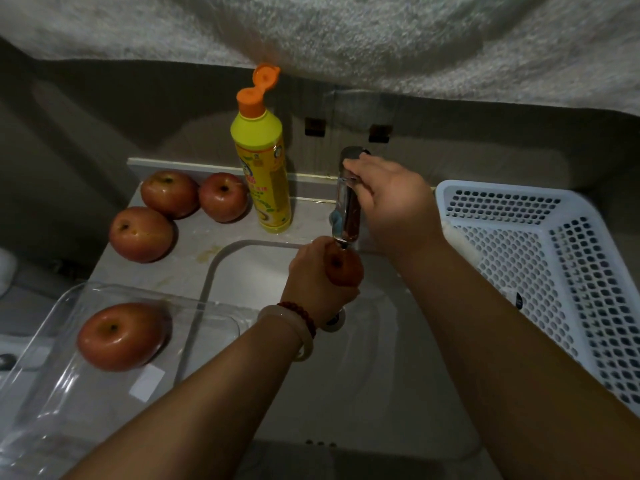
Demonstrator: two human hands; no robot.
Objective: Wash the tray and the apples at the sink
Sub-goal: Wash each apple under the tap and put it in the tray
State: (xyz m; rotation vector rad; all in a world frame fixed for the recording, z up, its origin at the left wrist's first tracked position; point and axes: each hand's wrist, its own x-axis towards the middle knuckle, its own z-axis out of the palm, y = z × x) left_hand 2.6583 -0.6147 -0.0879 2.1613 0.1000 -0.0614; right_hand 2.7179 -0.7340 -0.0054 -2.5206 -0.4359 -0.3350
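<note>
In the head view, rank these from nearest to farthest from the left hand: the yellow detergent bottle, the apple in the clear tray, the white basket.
From the left hand:
1. Detergent bottle, upright on the counter behind the hand.
2. Apple in the clear tray, at the lower left.
3. White basket, at the right past the sink.

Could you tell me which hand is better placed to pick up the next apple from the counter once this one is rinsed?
Probably the left hand. It holds the apple under the faucet, and the three counter apples lie on its side. The right hand is on the faucet.
</note>
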